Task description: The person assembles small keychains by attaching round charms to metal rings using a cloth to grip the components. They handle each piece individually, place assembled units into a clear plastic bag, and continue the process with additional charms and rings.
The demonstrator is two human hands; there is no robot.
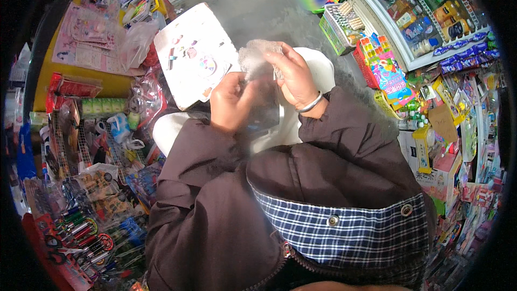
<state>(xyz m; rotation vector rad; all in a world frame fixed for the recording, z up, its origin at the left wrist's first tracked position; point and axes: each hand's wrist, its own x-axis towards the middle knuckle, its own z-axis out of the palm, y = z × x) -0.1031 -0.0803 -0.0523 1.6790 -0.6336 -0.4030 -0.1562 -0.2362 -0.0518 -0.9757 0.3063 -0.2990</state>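
A crumpled, whitish, translucent piece (257, 56), like thin film or mesh, is held up in front of me over my lap. My right hand (295, 75), with a silver bangle at its wrist, has its thumb and fingers closed on the right side of it. The fingers of my left hand (229, 99) are curled and pinch at its lower left edge. Below and between the hands is a dark, see-through glossy patch (264, 105), whose kind I cannot make out. Just beyond my left hand stands a white board-like surface (172, 83) with small coloured pieces on it.
Goods crowd both sides. A yellow-edged table (46, 81) with pink sheets and a plastic bag (139, 43) is at left, above pens and scissors (56, 250). At right are a glass-fronted drinks fridge (371, 0), a green basket (328, 35) and snack packs. Grey floor (247, 5) lies ahead.
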